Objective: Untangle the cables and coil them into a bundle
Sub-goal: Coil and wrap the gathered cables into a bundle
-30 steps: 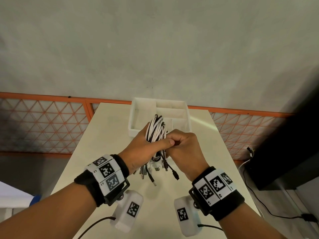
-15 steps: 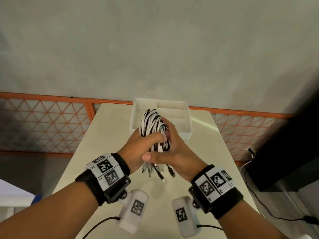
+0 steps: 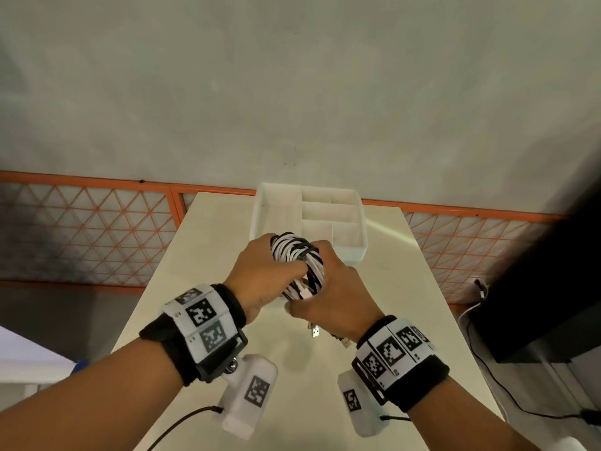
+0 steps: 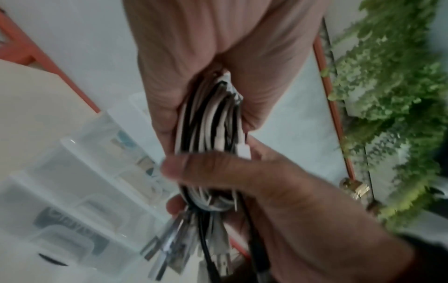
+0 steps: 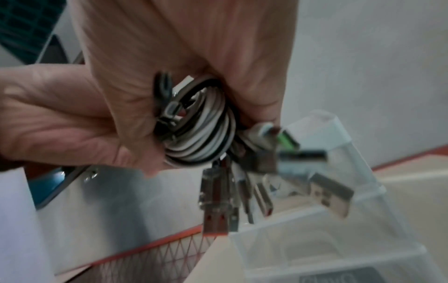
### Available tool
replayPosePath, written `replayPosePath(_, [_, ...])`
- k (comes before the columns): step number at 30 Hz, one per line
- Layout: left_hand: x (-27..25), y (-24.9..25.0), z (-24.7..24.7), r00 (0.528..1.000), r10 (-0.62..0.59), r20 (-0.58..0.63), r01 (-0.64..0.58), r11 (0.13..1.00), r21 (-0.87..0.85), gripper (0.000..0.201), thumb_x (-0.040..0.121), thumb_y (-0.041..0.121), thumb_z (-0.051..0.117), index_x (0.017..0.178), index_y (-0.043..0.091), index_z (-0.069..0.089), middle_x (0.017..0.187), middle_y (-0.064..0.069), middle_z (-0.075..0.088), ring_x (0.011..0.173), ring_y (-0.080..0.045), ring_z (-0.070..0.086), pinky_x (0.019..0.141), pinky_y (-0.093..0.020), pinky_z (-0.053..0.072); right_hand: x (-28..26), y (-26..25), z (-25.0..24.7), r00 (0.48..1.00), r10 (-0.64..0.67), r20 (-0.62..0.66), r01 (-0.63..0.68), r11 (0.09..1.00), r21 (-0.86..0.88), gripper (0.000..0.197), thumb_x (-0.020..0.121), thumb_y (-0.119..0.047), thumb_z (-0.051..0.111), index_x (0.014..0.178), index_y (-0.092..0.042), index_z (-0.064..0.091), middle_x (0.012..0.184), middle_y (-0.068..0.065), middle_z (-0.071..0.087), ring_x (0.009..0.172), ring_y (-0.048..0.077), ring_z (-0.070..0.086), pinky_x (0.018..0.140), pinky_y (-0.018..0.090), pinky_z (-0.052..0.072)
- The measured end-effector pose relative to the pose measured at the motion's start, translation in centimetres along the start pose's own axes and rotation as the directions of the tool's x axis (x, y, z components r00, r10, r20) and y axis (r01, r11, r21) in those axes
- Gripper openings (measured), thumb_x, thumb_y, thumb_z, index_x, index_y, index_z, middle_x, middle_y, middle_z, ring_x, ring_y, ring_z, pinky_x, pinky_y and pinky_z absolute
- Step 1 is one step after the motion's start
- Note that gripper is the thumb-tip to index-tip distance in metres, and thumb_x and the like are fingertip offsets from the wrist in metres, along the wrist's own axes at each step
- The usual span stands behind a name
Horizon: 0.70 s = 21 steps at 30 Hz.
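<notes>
Now my left hand (image 3: 263,275) and right hand (image 3: 328,288) are both clamped round the cables (image 3: 297,255), which I've tipped from upright onto their side between my palms, plugs (image 3: 314,330) dangling below above the counter (image 3: 195,255); the bundle looks nearly finished

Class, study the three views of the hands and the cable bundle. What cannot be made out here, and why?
- Number of cables in the cable bundle: head view, left hand and right hand cover it.
- Connector types: right wrist view, motion blur.
- Contents of the white divided bin: head view, walls and hands hide them.
</notes>
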State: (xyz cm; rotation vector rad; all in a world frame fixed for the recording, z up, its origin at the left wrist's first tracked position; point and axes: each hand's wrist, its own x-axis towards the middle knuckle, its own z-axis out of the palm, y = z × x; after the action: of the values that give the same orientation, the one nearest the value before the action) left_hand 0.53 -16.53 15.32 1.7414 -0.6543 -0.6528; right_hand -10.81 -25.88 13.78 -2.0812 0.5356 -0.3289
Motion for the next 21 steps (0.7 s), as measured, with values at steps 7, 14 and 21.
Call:
replayPosePath(7, [-0.4, -1.2, 1.2, 0.978, 0.095, -0.187, -0.052, 0.973, 0.223, 0.022, 0.083, 0.024, 0.066, 0.102, 0.016, 0.058, 0.089, 0.001, 0.067, 0.077, -0.008, 0.062, 0.055, -0.016, 0.045, 0.8, 0.1, 0.2, 0.998, 0.059, 0.003, -0.059, 0.995, 0.082, 0.068, 0.061, -0.030, 0.093, 0.116, -0.025, 0.053, 0.096, -0.009, 0.072, 0.082, 0.002, 0.071, 0.069, 0.021, 0.061])
replayPosePath(14, [-0.1, -1.1, -0.3, 0.997, -0.054, -0.058, 0.054, 0.999, -0.001, 0.019, 0.069, 0.009, 0.065, 0.088, 0.008, 0.069, 0.086, -0.016, 0.074, 0.081, -0.031, 0.072, 0.076, -0.056, 0.059, 1.1, 1.1, -1.2, 0.988, 0.068, 0.136, -0.106, 0.952, 0.288, 0.047, 0.080, -0.014, 0.085, 0.122, -0.019, 0.065, 0.111, 0.000, 0.076, 0.104, 0.015, 0.072, 0.096, 0.036, 0.057])
replayPosePath(21, [-0.5, -1.2, 0.0, 0.990, 0.046, -0.135, -0.024, 0.986, 0.162, 0.016, 0.076, 0.023, 0.071, 0.091, 0.022, 0.065, 0.084, 0.003, 0.073, 0.075, -0.015, 0.069, 0.069, -0.035, 0.060, 1.4, 1.2, -0.5, 0.993, 0.002, 0.118, -0.023, 0.984, 0.179, 0.064, 0.077, -0.021, 0.074, 0.136, -0.027, 0.051, 0.114, -0.005, 0.073, 0.105, 0.011, 0.070, 0.097, 0.039, 0.057])
